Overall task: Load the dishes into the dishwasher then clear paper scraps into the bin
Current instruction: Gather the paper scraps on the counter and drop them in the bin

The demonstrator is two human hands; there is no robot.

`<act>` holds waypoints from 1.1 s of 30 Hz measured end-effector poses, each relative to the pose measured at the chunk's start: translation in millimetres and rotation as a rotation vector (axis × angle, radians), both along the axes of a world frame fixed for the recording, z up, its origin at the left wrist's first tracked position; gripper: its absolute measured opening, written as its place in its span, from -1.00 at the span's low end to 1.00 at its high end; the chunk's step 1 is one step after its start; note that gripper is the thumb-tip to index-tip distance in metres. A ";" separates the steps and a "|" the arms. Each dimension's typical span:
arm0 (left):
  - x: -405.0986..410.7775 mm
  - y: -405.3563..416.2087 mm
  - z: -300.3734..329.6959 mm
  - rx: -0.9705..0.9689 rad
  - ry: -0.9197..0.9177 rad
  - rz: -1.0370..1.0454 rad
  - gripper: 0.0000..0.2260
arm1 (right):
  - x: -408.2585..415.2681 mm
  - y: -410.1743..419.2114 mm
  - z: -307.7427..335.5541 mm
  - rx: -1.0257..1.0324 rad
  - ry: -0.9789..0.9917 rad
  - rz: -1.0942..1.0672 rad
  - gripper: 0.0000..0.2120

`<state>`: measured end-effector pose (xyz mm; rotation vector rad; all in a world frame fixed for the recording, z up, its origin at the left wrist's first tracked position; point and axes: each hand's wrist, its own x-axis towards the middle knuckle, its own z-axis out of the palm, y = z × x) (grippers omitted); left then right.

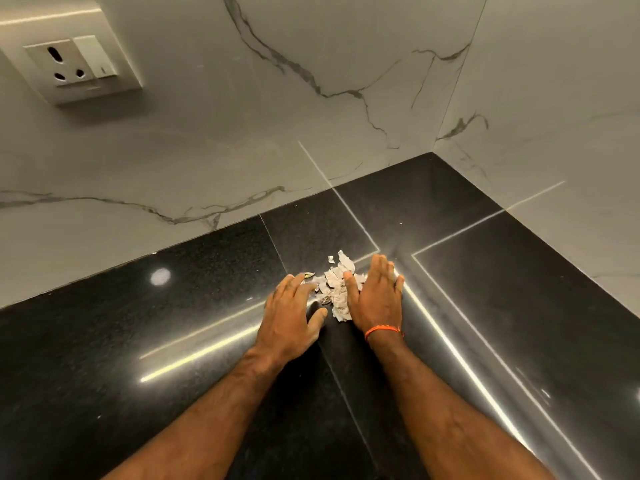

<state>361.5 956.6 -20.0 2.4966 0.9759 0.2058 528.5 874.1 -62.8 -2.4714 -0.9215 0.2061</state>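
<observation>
Two hands down on the black polished surface, one on either side of a small heap of paper scraps. The heap lies toward the far part of the surface, near the corner where the two marble-veined walls meet, but apart from both walls.

My left hand: palm down, fingers spread and only slightly bent, thumb out toward the heap. Fingertips reach the near-left edge of the scraps; one small darker scrap lies just beside them. This grip holds nothing; it lies loose against the surface.

My right hand: palm down, fingers straight and close together, its inner edge touching the right flank of the heap. A few scraps lie beyond the fingertips, farther from me. This grip also pinches nothing; flat and relaxed. Orange thread band round the right wrist.

Scraps: pale, crumpled, torn pieces, bunched mostly between the two hands, some overlapping. Cannot tell whether any piece lies under the right palm.

Surroundings: white socket with switch on the left wall, well apart from the heap. Bright strip reflections run across the surface. A few pale specks lie scattered on the surface away from the heap.
</observation>
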 end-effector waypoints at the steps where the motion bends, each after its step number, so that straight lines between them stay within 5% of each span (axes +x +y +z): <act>1: 7.0 1.6 0.0 -0.002 0.016 -0.006 -0.45 | 9.1 4.3 -2.2 -0.014 -0.001 0.017 -0.25; 6: 49.5 12.6 -1.4 -0.008 0.155 -0.021 -0.27 | 69.6 32.0 -7.5 0.061 0.053 -0.009 -0.35; 13: 108.9 37.6 -8.5 -0.037 0.167 -0.153 -0.25 | 141.1 67.1 -7.9 -0.197 -0.046 -0.068 -0.28; 20: 81.9 69.5 -10.7 -0.078 -0.068 -0.016 -0.53 | 80.3 54.5 -7.0 -0.184 -0.095 0.295 -0.38; 24: 49.9 77.1 -11.1 -0.131 -0.108 0.071 -0.60 | 26.1 39.9 -2.5 -0.019 0.127 0.572 -0.43; 27: 24.4 77.0 -10.8 -0.157 -0.168 0.132 -0.63 | 16.2 45.2 1.3 0.091 0.219 0.551 -0.47; 29: 8.7 77.2 -8.3 -0.186 -0.222 0.191 -0.65 | 14.6 57.7 5.5 0.051 0.191 0.492 -0.44; 33: -19.6 77.7 0.1 -0.337 -0.391 0.361 -0.70 | -6.6 72.6 5.2 -0.148 0.113 0.726 -0.46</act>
